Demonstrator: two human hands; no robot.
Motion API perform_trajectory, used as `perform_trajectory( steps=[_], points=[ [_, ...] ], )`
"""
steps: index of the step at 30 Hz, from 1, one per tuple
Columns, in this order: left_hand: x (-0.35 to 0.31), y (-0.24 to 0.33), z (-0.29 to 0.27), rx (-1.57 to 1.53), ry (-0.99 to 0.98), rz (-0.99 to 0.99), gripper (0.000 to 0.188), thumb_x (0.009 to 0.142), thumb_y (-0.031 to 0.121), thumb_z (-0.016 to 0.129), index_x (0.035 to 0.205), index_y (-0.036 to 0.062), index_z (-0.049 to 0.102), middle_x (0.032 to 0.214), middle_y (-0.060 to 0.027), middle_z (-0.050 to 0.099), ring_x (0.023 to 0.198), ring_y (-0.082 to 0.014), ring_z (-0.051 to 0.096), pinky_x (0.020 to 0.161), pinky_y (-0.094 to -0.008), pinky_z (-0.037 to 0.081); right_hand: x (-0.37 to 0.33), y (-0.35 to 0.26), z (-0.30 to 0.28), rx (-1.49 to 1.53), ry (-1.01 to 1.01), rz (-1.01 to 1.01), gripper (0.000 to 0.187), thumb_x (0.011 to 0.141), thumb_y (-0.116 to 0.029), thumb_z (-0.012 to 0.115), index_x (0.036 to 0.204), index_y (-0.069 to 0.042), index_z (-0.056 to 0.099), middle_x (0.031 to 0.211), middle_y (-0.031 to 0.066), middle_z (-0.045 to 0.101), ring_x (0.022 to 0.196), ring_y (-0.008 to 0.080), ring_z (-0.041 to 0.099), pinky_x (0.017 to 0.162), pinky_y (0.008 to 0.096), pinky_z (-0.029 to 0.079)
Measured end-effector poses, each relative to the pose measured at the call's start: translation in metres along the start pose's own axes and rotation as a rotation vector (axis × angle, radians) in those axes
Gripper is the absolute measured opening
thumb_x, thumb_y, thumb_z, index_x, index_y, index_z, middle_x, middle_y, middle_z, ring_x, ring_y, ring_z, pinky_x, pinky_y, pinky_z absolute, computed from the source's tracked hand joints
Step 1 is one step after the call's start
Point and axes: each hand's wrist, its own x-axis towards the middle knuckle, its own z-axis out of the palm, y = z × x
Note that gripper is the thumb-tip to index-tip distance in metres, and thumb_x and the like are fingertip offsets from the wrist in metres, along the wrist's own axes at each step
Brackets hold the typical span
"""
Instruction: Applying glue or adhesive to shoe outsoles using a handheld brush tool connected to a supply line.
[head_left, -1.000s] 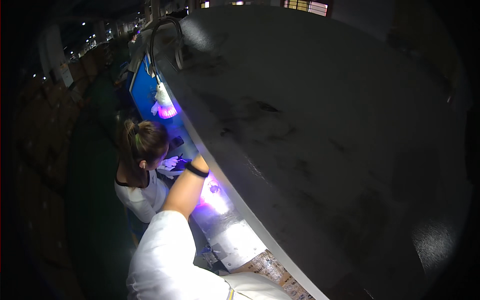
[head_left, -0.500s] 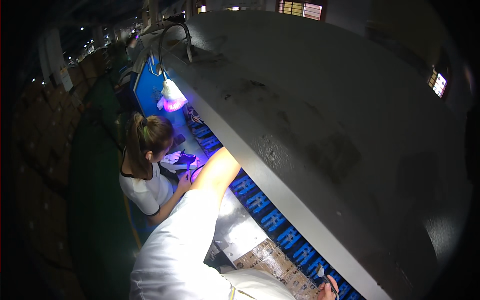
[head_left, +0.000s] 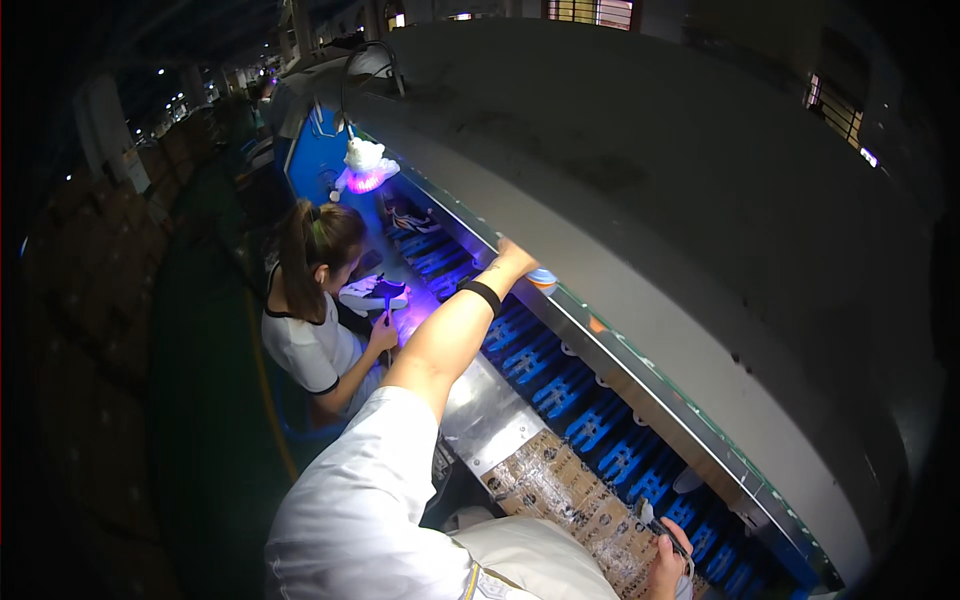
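My left arm stretches across to the front edge of a long grey machine cover (head_left: 640,250). There my left hand (head_left: 515,257) is closed over the edge, its fingertips partly hidden. A blue, white and orange round thing (head_left: 542,279) shows at the edge beside that hand. Low on the right, my right hand (head_left: 667,565) is closed around a thin dark-handled tool with a whitish tip (head_left: 647,512); I cannot tell its exact kind. Under the cover runs a row of blue rack-like holders (head_left: 585,425), close to the tool's tip.
Taped brown cardboard (head_left: 560,475) and a bare metal ledge (head_left: 485,415) line the front of the machine. On the left a co-worker (head_left: 310,310) holds a shoe (head_left: 385,292) and a tool under a lamp wrapped in white (head_left: 366,165). Stacked boxes stand farther left.
The cover's front edge has risen, uncovering more of the blue holders. My left hand, hidden beneath the cover before, now shows at its edge. The right hand keeps hold of the tool.
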Motion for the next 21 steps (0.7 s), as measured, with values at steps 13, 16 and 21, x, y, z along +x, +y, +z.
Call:
perform_trajectory(
  steps=[13, 16, 21],
  points=[
    [-0.238, 0.144, -0.053, -1.482, -0.089, -0.531, 0.043, 0.094, 0.011, 0.061, 0.132, -0.0097, 0.058, 0.11, -0.0155, 0.073, 0.097, -0.0238, 0.073, 0.089, -0.0374, 0.058, -0.01, -0.018, 0.005, 0.222, -0.08, 0.104, 0.026, 0.091, -0.014, 0.07, 0.111, 0.002, 0.071, 0.081, -0.0022, 0.061, 0.069, 0.0063, 0.049, 0.066, 0.0218, 0.04],
    [-0.313, 0.135, -0.03, -1.725, -0.37, -0.67, 0.051, 0.095, 0.016, 0.061, 0.14, -0.0067, 0.054, 0.127, -0.0216, 0.068, 0.114, -0.0332, 0.069, 0.102, -0.0476, 0.055, -0.003, -0.019, 0.007, 0.327, -0.136, 0.119, 0.027, 0.091, -0.014, 0.071, 0.113, 0.001, 0.07, 0.087, -0.0009, 0.063, 0.072, 0.006, 0.051, 0.069, 0.021, 0.041],
    [-0.381, 0.193, -0.03, -1.972, -0.584, -0.616, 0.075, 0.094, 0.042, 0.068, 0.151, -0.0004, 0.043, 0.142, -0.0273, 0.056, 0.133, -0.0463, 0.055, 0.114, -0.0574, 0.044, 0.004, -0.045, 0.036, 0.292, -0.187, 0.146, 0.03, 0.092, -0.018, 0.071, 0.115, 0.002, 0.069, 0.086, 0.0009, 0.066, 0.075, 0.0075, 0.056, 0.072, 0.0206, 0.047]
  ],
)
